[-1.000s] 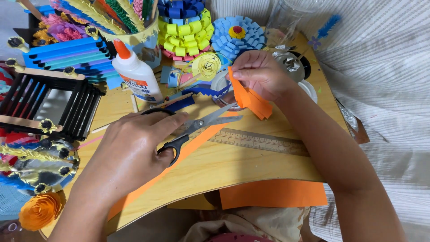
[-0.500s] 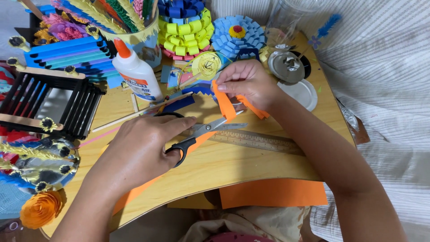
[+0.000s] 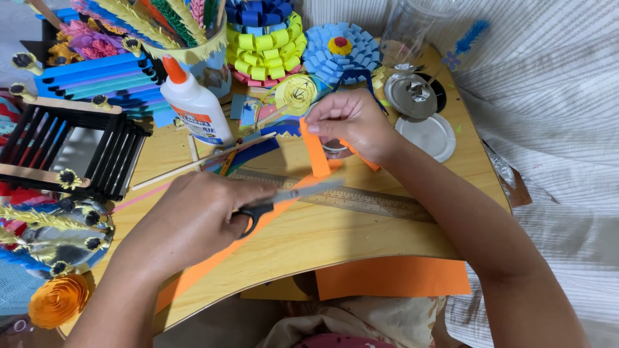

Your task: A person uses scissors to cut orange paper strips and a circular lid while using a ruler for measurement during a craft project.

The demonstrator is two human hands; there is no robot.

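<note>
I've got both hands over the small wooden desk [image 3: 361, 225] right now. My left hand [image 3: 193, 222] is curled through the dark handles of a pair of scissors [image 3: 284, 196], gripping them firmly, with the blades pointing right toward a strip of orange paper [image 3: 316, 151]. My right hand [image 3: 354, 122] pinches that strip at its upper end between thumb and fingers, holding it nearly upright so it hangs down to the scissor tips; the blades look blurred, so I can't say whether they bite the paper or sit just beside it. Under the scissors lies a wooden ruler [image 3: 361, 200], running flat across the desk, and a long orange strip [image 3: 213, 264] trails from beneath my left hand toward the near edge. A larger orange sheet [image 3: 393, 277] pokes out below the desk's front edge. Up left of the action stands a white glue bottle [image 3: 196, 106] with an orange cap, tilted a little. Behind it are paper flowers: a yellow and blue looped one [image 3: 264, 42] and a light blue one [image 3: 342, 55]. A round metal lid [image 3: 425, 135] rests near my right wrist, and an orange paper rose [image 3: 58, 299] sits at the lower left.
</note>
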